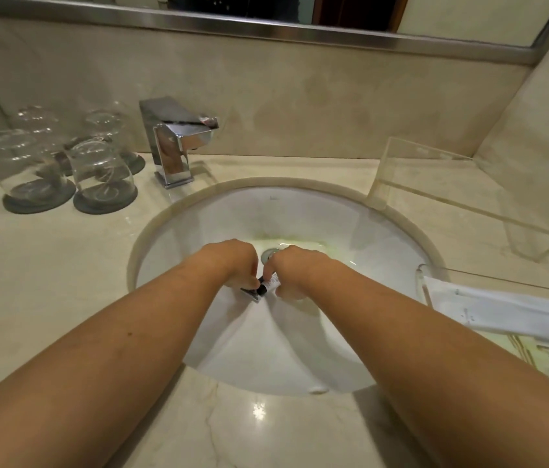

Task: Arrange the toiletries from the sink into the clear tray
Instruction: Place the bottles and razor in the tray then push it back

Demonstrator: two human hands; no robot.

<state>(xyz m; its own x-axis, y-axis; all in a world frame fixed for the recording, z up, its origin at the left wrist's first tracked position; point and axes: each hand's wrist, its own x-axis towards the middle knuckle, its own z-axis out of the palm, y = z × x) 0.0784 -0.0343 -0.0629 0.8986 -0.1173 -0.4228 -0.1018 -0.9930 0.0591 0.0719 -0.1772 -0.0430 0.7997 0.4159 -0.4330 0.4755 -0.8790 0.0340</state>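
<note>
White and small, a tube (272,283) with a black cap lies low in the sink (300,211), near the drain (269,255); the right hand (295,275) pinches it with fingers closed on it; the left hand (232,263) is just beside it, its fingers closed on a dark, flat little thing (250,293) that is too small to tell; the two hands almost touch over the bowl; both arms reach in from the near edge. To the right, on the counter (64,265), sits the clear tray (435,275) with white flat packets (502,312) inside; behind it stands another clear box (435,184). A shiny tap (175,143) stands behind the sink; left of it, four glasses (102,167) sit upside down on round grey mats (38,197).
</note>
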